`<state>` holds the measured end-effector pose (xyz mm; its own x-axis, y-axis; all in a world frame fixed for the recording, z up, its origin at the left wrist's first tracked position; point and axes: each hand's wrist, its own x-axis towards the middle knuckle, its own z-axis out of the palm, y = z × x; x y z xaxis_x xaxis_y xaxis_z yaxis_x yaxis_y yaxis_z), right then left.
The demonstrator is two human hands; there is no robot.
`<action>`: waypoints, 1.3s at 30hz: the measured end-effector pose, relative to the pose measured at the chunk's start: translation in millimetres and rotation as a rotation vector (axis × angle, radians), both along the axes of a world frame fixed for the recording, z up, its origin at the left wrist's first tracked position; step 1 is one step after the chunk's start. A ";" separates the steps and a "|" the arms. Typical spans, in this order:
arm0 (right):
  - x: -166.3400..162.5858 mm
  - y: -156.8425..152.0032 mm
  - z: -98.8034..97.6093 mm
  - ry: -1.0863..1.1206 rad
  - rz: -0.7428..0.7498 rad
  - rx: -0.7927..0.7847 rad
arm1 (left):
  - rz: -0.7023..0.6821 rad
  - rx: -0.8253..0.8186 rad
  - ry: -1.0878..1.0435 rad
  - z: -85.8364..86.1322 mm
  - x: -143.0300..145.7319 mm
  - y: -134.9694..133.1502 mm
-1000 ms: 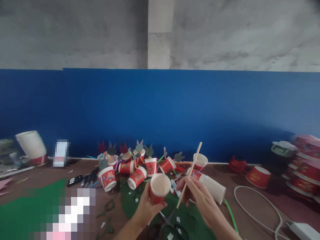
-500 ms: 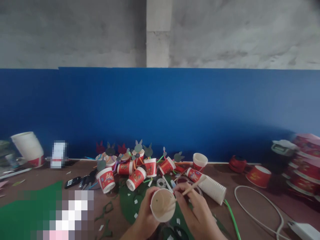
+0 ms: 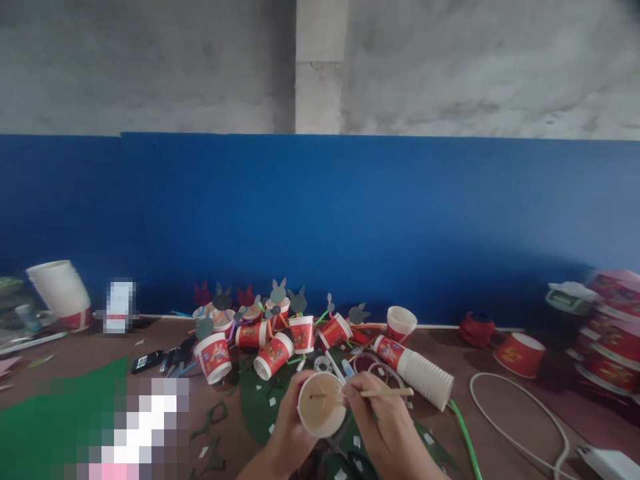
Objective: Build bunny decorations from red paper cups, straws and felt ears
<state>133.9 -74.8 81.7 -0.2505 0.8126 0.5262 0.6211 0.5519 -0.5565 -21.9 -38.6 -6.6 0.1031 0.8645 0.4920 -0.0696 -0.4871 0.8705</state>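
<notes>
My left hand (image 3: 293,420) is closed around a paper cup (image 3: 320,423), whose open mouth is tilted up toward me. The inside looks pale, and small dark marks like holes show on its wall. Between the fingers of my right hand (image 3: 377,410) is a thin wooden chopstick (image 3: 387,393), lying nearly level. Its left part shows within the cup, close to the far-left wall; whether it passes over the rim or through the wall I cannot tell. Under my hands lie scissors (image 3: 356,461), partly hidden, on a green sheet (image 3: 253,407) with white paper scraps.
Red paper cups (image 3: 213,357) with animal-head cutouts and coloured stems crowd the back middle. A stack of nested cups (image 3: 427,380) lies at the right, near a green tube (image 3: 466,440) and a white cable (image 3: 520,393). A roll of tape (image 3: 323,365) sits beyond my hands.
The chopstick has swung from slanting to almost level, and its tip now lies by the cup's left inner wall. My right hand has shifted slightly left and down. The cup stays in my left hand.
</notes>
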 end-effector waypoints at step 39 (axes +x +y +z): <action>-6.6 13.0 -18.2 -0.034 0.081 -0.006 | -0.044 -0.053 -0.006 -19.9 -0.2 3.6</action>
